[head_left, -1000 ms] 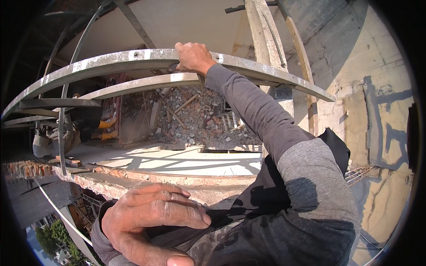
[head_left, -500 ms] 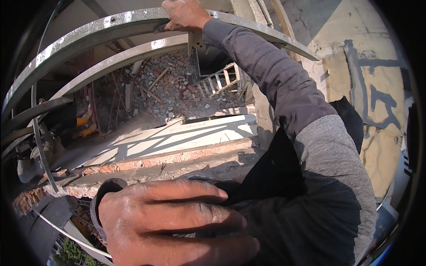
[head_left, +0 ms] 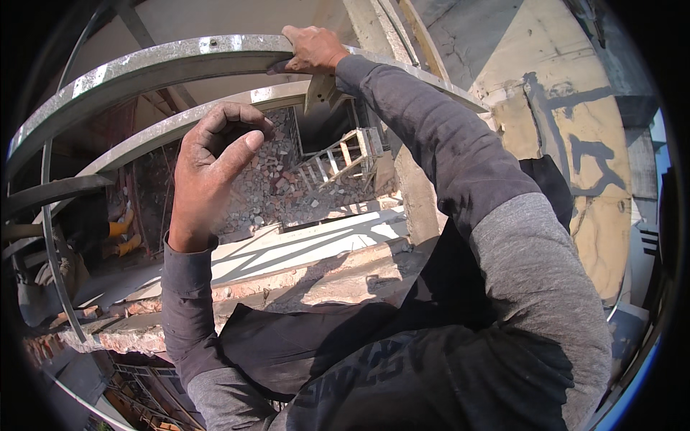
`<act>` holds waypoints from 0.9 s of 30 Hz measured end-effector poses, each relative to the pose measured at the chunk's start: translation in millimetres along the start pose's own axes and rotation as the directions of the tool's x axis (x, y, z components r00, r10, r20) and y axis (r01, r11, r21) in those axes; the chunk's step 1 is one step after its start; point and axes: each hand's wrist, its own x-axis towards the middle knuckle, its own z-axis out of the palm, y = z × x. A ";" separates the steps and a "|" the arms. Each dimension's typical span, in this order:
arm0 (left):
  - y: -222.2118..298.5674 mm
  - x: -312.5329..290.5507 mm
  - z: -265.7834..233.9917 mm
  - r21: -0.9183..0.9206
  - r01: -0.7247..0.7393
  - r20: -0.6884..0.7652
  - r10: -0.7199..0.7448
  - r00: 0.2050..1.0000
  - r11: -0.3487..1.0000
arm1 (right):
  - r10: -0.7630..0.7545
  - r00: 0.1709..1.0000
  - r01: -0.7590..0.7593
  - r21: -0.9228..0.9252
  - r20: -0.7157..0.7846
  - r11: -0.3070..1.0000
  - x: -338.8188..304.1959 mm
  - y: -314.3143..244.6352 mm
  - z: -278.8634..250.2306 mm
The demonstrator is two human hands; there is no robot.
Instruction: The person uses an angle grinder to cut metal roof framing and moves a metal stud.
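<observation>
My right hand is wrapped over the upper grey metal beam, its fingertips hidden on the far side. That beam curves across the top of the view, with paint-like white marks on it. Just below, a second metal beam runs roughly alongside. A short perforated metal bracket hangs under my right hand. In front of the lower beam I hold up my left hand, fingers curled and thumb apart, with nothing visible in it.
Below lies brick rubble with a wooden ladder-like frame and a dark opening. A broken brick wall edge crosses beneath me. At the left, another person's orange-yellow footwear shows near a thin upright bar. A painted wall stands right.
My left hand has risen from close in front of me at the bottom up toward the lower beam. My right hand stays on the upper beam. The view has shifted slightly.
</observation>
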 end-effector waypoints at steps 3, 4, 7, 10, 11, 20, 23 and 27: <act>-40.0 16.8 -5.1 -0.093 0.237 -0.146 -0.248 0.958 0.967 | 0.009 0.998 -0.013 0.065 0.068 0.998 -2.9 -0.5 -3.0; -52.1 24.8 -7.9 -0.123 0.305 -0.178 -0.324 0.929 0.944 | 0.013 0.997 -0.020 0.085 0.081 0.996 -5.0 -0.7 -5.0; -76.8 53.1 -3.8 -0.187 0.364 -0.259 -0.403 0.878 0.912 | -0.011 0.989 -0.019 0.205 0.146 0.978 -6.0 0.0 -15.4; -112.6 99.1 -6.5 -0.154 0.353 -0.441 -0.383 0.811 0.923 | -0.190 0.958 0.101 0.361 0.217 0.927 2.7 9.3 -23.7; -120.4 114.6 -7.3 -0.168 0.363 -0.489 -0.397 0.777 0.917 | -0.270 0.920 0.141 0.406 0.282 0.903 7.6 16.7 -24.4; -151.7 179.9 34.8 -0.431 -0.277 -0.795 -0.216 0.567 0.859 | -0.449 0.664 0.206 0.431 0.598 0.879 -16.0 252.9 -89.6; -152.1 189.9 44.1 -0.413 -0.346 -0.862 -0.240 0.446 0.842 | -0.278 0.606 0.090 0.284 0.745 0.955 -79.1 349.1 -80.7; -163.4 180.9 24.2 -0.484 -0.290 -0.805 -0.289 0.518 0.826 | -0.042 0.644 -0.101 0.139 0.764 0.985 -181.0 429.8 -40.2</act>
